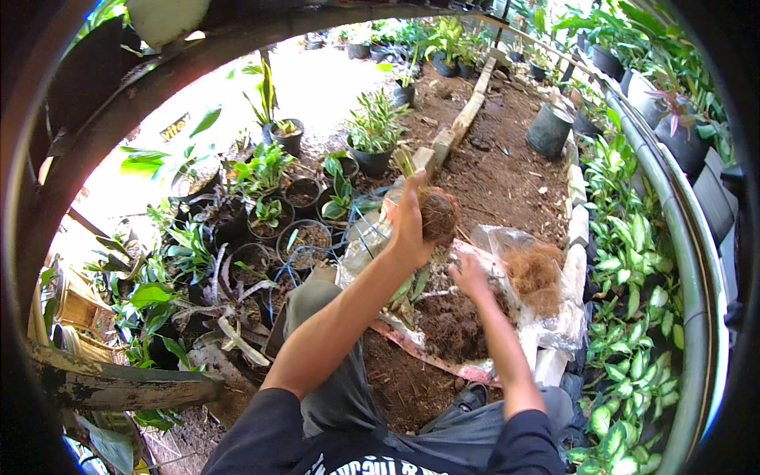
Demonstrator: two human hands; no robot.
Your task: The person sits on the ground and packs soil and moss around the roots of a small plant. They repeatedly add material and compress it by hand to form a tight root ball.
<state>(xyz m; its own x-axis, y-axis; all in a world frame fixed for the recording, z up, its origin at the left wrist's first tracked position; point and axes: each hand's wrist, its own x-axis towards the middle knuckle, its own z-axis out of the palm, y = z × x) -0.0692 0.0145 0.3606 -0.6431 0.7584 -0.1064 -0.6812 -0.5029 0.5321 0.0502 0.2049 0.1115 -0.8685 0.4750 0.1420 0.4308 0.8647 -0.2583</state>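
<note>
My left hand (411, 222) is raised and closed around a round brown root ball (438, 215) wrapped in fibre, with a short green stem (405, 161) sticking up at its upper left. Lower and to the right, my right hand (470, 274) is held apart from the root ball, fingers partly spread, over an opened sack (427, 355). Dark brown potting mix (454, 326) lies on the sack below it. Orange-brown coconut fibre (534, 276) sits in clear plastic (558, 332) to the right. Some long green leaves (409, 294) lie beside the mix.
Potted plants (371, 133) and soil-filled black pots (304, 240) crowd the left, with blue string (291, 252) among them. An upturned black pot (550, 130) stands on the soil bed ahead. Pale blocks (576, 228) edge the bed, beside variegated plants (641, 261) and a curved pipe (694, 297).
</note>
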